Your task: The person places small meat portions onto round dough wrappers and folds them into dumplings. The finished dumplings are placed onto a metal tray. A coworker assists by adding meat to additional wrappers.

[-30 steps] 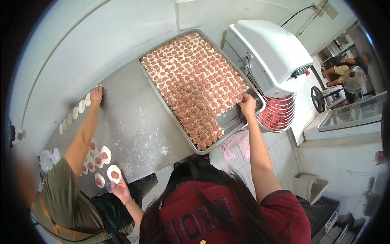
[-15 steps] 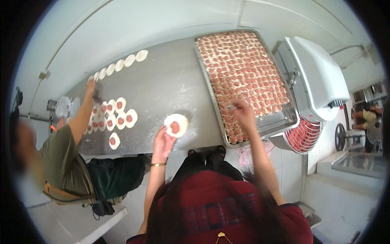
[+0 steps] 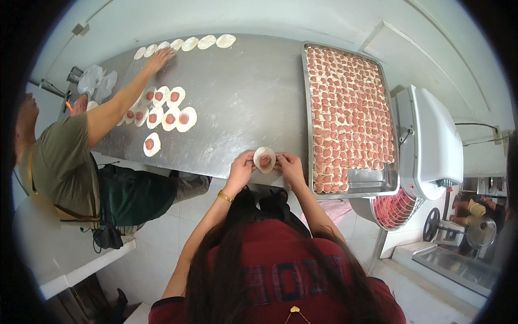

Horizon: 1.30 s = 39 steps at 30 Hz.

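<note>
Between my two hands, just over the table's near edge, is a round dough wrapper (image 3: 264, 160) with a lump of pink meat filling at its middle. My left hand (image 3: 241, 169) has its fingers closed on the wrapper's left rim. The right rim is pinched by the fingers of my right hand (image 3: 291, 168). To the right lies a large metal tray (image 3: 372, 190) with tight rows of small filled dumplings; its near right corner shows bare metal. Several wrappers topped with meat (image 3: 170, 118) lie farther left on the steel table (image 3: 248, 97).
At left a co-worker's hand (image 3: 159, 58) reaches to a row of plain wrappers (image 3: 206, 42) along the far edge. A white mixer (image 3: 431, 135) with a wire guard over pink meat stands right of the tray. Clear plastic bags (image 3: 97, 80) sit at the far left.
My right hand has left the tray and come over to the wrapper, which my left hand holds. The co-worker's hand has moved right along the far row. My view has shifted.
</note>
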Available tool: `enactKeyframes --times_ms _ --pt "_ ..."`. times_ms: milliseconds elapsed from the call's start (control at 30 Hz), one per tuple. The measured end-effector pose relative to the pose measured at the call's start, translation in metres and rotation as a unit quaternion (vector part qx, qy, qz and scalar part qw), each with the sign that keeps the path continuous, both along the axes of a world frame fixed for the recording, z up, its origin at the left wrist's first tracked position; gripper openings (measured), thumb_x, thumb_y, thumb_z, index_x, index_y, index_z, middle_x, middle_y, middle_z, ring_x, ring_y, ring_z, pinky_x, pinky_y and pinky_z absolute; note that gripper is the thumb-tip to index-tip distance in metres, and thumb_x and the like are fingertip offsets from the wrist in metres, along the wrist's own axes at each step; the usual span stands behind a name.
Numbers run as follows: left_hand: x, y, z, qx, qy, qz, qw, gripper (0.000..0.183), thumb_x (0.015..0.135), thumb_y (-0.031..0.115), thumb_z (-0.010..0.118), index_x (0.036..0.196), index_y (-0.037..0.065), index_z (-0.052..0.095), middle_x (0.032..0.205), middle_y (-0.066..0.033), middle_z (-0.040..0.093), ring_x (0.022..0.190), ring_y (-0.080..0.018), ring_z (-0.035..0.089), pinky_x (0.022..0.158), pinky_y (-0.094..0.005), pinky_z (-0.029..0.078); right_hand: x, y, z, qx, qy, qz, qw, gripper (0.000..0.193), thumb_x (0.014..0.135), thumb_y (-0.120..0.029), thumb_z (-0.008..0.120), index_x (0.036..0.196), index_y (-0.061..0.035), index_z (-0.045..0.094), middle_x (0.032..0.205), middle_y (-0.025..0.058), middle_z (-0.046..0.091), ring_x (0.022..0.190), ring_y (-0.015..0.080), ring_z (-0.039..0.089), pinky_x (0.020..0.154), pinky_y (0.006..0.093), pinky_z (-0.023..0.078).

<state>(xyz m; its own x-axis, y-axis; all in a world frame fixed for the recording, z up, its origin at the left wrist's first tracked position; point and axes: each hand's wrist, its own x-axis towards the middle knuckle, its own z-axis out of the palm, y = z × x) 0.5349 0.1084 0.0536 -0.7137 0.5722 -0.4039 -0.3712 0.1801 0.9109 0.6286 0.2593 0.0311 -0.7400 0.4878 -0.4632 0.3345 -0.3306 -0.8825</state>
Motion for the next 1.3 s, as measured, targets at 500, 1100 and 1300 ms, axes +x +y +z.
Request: enactKeyframes --times_ms 500,1100,1300 --pt "-0.009 -0.006 -0.007 0.071 -0.090 -0.078 0.990 0.020 0.090 0.006 0.057 0.109 0.000 0.057 0.102 -0.0056 0.060 0.094 -0.0139 0.060 0.085 -0.0273 0.051 0.013 -0.002 0.008 0.059 0.049 0.019 0.997 0.028 0.079 0.009 0.057 0.104 0.0002 0.062 0.096 0.0081 0.065 0.080 0.0109 0.061 0.073 0.0243 0.049" --pt "0.006 0.002 0.024 0.202 -0.165 0.040 0.965 0.022 0.087 0.002 0.058 0.109 0.002 0.052 0.109 -0.0056 0.056 0.099 -0.0125 0.056 0.085 -0.0287 0.051 0.013 0.005 0.035 0.046 0.126 -0.004 0.991 0.021 0.081 0.007 0.060 0.101 0.0025 0.062 0.091 0.0037 0.064 0.087 0.0099 0.058 0.077 0.0228 0.047" --pt "0.004 0.006 -0.001 0.096 0.006 0.015 0.995 0.016 0.083 0.000 0.063 0.098 0.001 0.057 0.107 -0.0070 0.060 0.091 -0.0117 0.059 0.083 -0.0256 0.049 0.014 -0.010 0.039 0.067 0.146 -0.009 0.987 0.036 0.073 0.009 0.065 0.108 0.0035 0.057 0.101 0.0089 0.061 0.092 0.0138 0.061 0.086 0.0275 0.050"
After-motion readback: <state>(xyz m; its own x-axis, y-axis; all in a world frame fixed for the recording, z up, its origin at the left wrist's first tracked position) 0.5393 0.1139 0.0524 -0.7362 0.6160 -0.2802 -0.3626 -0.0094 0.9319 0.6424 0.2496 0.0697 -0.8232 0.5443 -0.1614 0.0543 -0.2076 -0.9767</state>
